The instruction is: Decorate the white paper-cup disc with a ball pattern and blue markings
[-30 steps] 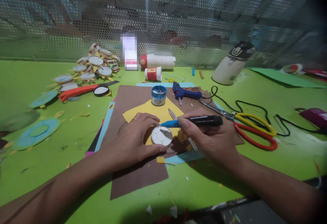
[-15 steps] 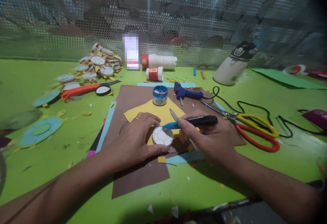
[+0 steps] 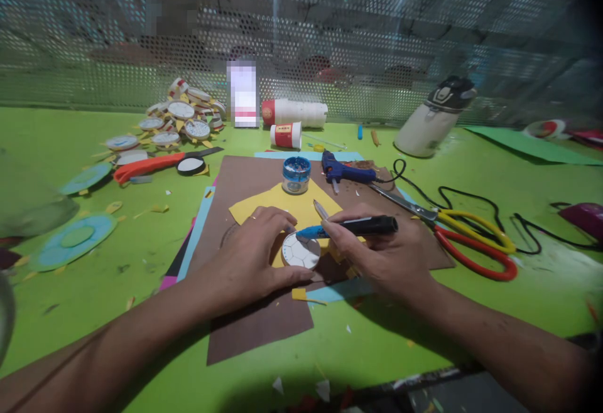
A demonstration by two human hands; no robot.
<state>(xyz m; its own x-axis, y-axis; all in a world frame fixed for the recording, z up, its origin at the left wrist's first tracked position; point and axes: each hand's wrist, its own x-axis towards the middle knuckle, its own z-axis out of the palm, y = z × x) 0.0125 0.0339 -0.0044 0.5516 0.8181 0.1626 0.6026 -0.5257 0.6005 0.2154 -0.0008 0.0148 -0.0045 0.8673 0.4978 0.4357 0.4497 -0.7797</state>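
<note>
My left hand point(image 3: 249, 256) rests on the brown sheet point(image 3: 257, 331), thumb and fingers closed around the rim of the white disc point(image 3: 300, 252) and pinning it flat. My right hand point(image 3: 384, 256) is clamped on a black marker point(image 3: 362, 226), held nearly level, with its blue end at the disc's upper edge. The disc, drawn with a football pattern, lies between my two hands on the near corner of the yellow paper point(image 3: 276, 204).

Just past that paper stands a small blue-lidded jar point(image 3: 296, 175), and a blue glue gun point(image 3: 343, 172) lies beside it. Red-and-yellow scissors point(image 3: 471, 243) lie to the right on the green table point(image 3: 117, 237). Farther back are a red-and-white cup point(image 3: 285, 135), a white bottle point(image 3: 431, 121) and, to the left, a heap of finished discs point(image 3: 181, 121) against the mesh screen point(image 3: 330, 42).
</note>
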